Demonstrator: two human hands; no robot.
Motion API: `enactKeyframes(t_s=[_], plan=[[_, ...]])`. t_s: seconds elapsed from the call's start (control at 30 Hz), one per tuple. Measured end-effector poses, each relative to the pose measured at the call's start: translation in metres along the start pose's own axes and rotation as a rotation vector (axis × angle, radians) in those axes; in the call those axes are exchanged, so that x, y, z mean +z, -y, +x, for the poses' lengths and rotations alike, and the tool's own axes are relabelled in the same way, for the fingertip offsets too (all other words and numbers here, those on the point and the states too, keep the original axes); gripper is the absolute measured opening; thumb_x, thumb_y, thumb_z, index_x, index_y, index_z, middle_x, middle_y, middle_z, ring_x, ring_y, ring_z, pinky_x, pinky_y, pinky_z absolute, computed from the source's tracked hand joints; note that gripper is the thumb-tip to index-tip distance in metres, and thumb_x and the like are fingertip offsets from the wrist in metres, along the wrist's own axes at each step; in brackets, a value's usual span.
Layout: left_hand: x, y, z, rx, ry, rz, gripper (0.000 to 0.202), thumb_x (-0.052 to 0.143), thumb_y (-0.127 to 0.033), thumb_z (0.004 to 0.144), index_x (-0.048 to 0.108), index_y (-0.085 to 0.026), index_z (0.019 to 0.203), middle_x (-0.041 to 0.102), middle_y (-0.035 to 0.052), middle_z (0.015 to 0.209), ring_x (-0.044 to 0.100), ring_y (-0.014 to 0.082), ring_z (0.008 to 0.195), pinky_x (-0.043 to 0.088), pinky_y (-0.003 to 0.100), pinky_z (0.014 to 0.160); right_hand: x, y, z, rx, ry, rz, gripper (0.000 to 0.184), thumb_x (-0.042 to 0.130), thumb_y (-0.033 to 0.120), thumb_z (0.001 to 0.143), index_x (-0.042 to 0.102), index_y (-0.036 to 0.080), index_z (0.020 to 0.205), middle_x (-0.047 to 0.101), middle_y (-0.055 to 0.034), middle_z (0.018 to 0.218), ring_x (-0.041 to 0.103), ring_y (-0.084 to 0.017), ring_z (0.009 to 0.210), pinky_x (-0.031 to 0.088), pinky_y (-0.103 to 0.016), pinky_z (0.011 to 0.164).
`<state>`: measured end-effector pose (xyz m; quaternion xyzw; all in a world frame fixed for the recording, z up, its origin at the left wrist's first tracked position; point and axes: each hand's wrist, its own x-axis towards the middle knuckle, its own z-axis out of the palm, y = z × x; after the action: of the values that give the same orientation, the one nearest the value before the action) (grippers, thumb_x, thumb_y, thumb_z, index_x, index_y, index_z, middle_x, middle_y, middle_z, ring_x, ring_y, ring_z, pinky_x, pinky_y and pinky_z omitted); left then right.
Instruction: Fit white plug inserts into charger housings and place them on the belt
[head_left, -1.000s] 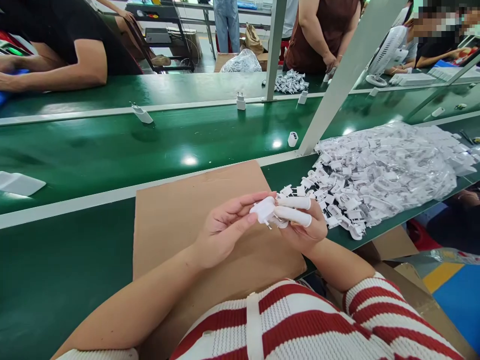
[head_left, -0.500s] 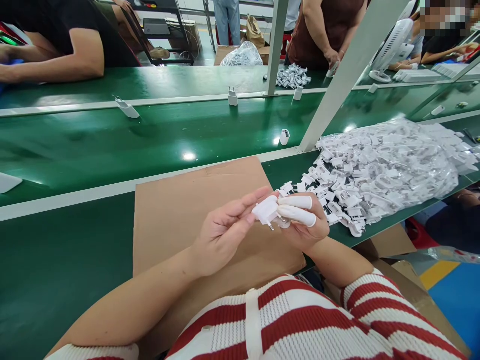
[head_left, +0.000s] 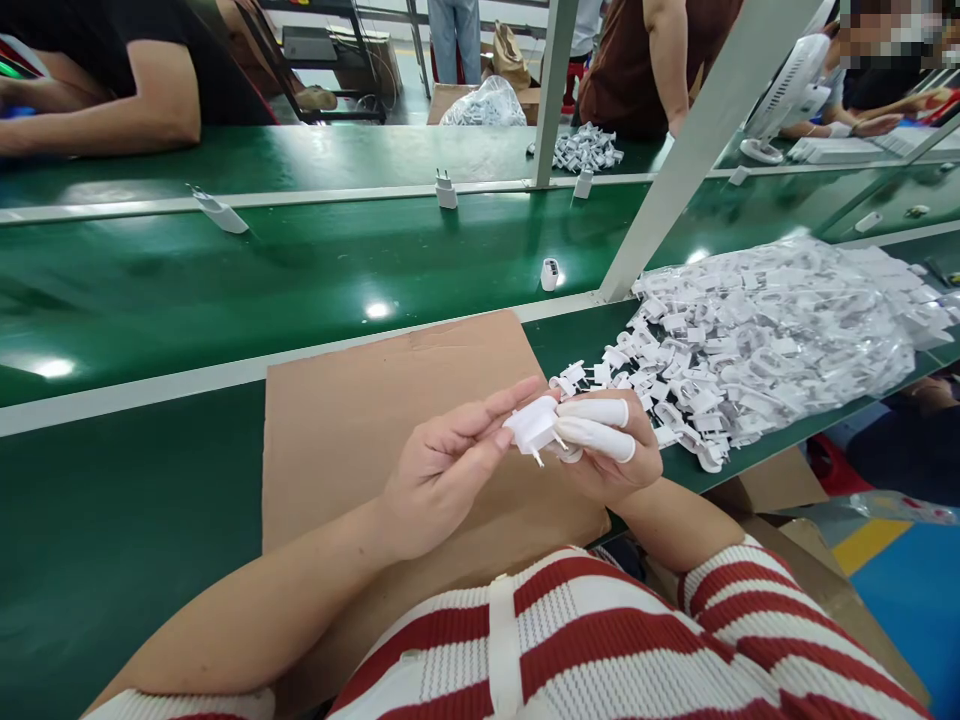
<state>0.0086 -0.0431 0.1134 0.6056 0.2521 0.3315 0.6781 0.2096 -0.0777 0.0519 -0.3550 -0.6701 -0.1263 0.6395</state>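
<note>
1. A white plug [head_left: 532,428] is held above the cardboard sheet [head_left: 337,420], between the left hand [head_left: 441,462] and the right hand [head_left: 609,455].
2. One side is pinched by the left grip; the other is grasped by the right grip, on which finger covers [head_left: 597,440] are worn. A rounded white piece [head_left: 572,455] is partly seen beneath – whether it is separate cannot be told.
3. The step in hand is judged to be close handling or looking-over; for the next move, one grip would need to be eased while the plug is steadied by the other.
4. The prongs [head_left: 538,459] are pointed downward and slightly right, toward the striped top [head_left: 600,640]; the long axis seems slanted likewise – partly masked by fingers.
</note>
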Motion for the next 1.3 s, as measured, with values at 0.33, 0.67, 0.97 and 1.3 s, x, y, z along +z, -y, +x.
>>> enactKeyframes(t_s=[0.33,0.67,0.97,1.3], plan=[[-0.007,0.019,0.015,-0.057,-0.132,0.01,0.035,0.069,-0.042,0.1,0.078,-0.022,0.129,0.078,0.0081,0.126,0.072,0.0267,0.117,0.057,0.036,0.105,0.002,0.0,0.005,0.052,0.149,-0.028,0.028,0.07,0.023,0.097,0.069,0.034,0.123,0.076,-0.0035,0.107,0.074,-0.02,0.092,0.064,-0.037,0.075],[-0.044,0.087,0.069,-0.272,-0.325,-0.025,0.061,0.07,-0.055,0.093,0.064,-0.013,0.136,0.078,0.0144,0.112,0.074,0.025,0.098,0.058,0.039,0.09,0.019,-0.029,-0.012,0.368,0.705,-0.2,0.031,0.06,0.002,0.081,0.073,0.02,0.102,0.064,-0.0042,0.087,0.059,-0.021,0.085,0.047,-0.031,0.071],[-0.079,0.093,0.205,-0.06,-0.648,0.613,0.054,0.083,-0.034,0.081,0.061,-0.016,0.127,0.066,0.0156,0.137,0.062,0.0283,0.126,0.048,0.039,0.109,0.013,-0.027,-0.004,0.704,1.063,-0.127,0.028,0.064,0.004,0.079,0.074,0.023,0.097,0.074,-0.0032,0.101,0.067,-0.02,0.091,0.044,-0.03,0.072],[-0.066,0.103,0.224,-0.019,-0.573,0.757,0.028,0.068,-0.027,0.089,0.074,-0.015,0.113,0.076,0.0116,0.112,0.069,0.0278,0.104,0.052,0.038,0.096,0.015,-0.046,0.013,1.393,0.339,0.577,0.038,0.093,0.04,0.064,0.08,0.02,0.095,0.079,-0.0042,0.094,0.07,-0.017,0.083,0.054,-0.03,0.078]])
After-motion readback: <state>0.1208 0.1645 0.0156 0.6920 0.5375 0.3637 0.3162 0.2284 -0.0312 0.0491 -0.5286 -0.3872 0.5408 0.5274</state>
